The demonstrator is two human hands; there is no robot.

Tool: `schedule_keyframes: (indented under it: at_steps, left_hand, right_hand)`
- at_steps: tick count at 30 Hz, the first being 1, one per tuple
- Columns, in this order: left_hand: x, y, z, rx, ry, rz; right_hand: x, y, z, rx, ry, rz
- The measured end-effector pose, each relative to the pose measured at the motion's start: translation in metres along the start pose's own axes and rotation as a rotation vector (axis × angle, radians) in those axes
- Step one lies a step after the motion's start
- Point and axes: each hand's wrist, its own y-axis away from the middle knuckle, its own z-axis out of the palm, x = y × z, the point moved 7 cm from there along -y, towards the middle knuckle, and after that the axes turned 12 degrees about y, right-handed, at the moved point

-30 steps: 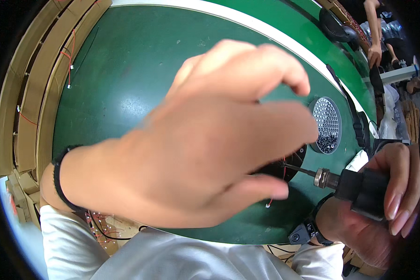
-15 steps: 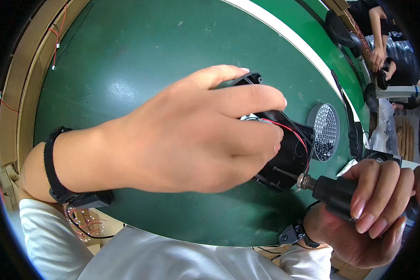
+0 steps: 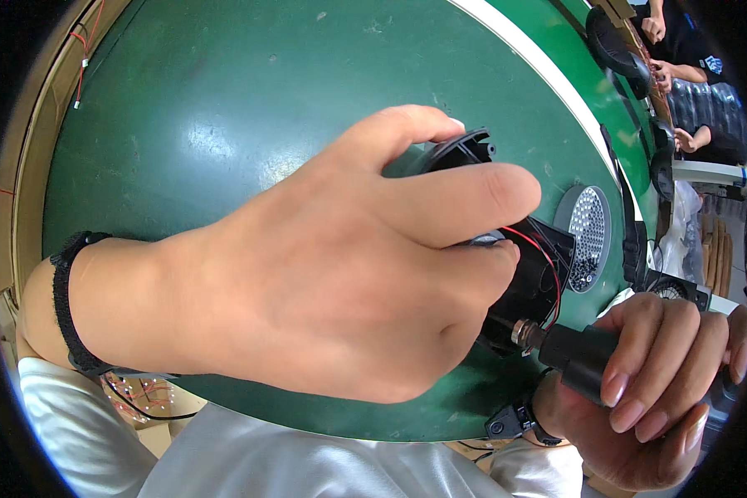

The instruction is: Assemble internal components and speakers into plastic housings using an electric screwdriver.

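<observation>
My left hand (image 3: 349, 266) is closed around a black plastic housing (image 3: 527, 286), its back facing up and hiding much of the part. A ribbed end of the housing shows past my thumb. A thin red wire (image 3: 553, 264) curves along the housing's right side. My right hand (image 3: 656, 373) grips a black power screwdriver (image 3: 577, 353), its metal nose (image 3: 525, 334) pointing left at the lower part of the housing. Where the bit meets the housing is hidden by my left hand.
Beyond the housing, a round grey dish (image 3: 565, 220) holds small silver and black pieces on the green tabletop (image 3: 199, 149). Cardboard (image 3: 29, 166) lines the left edge, with a red wire (image 3: 81, 79) on it. Co-workers' hands (image 3: 662, 76) show at upper right.
My left hand has turned and shifted slightly right and down, covering more of the housing. The screwdriver has moved a little left, and less of its bit shows. Co-workers' hands have moved.
</observation>
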Motion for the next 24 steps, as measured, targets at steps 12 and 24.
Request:
schedule_keyframes:
  at_steps: [12, 24]
  left_hand:
    - [0.000, 0.000, 0.006, 0.061, -0.068, -0.036]
    - [0.001, 0.006, -0.006, 0.307, -0.012, 0.018]
  right_hand:
    - [0.009, 0.003, 0.019, -0.039, 0.034, -0.159]
    - [0.002, -0.006, 0.051, -0.523, 0.076, -0.111]
